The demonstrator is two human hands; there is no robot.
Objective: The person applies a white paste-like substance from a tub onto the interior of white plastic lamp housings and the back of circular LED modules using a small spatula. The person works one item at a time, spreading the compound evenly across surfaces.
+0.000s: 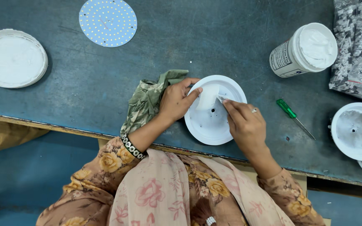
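Left hand [176,100] steadies the round white plastic lamp housing [213,121] on the desk [105,75]; right hand [244,123] fingers pinch a small spreader, smearing white paste [208,97] inside.

A single camera, worn on the person's head, looks almost straight down from close above. It faces the blue desk [105,75], whose near edge crosses the lower part of the view, with the person's own chest and forearms filling the bottom.
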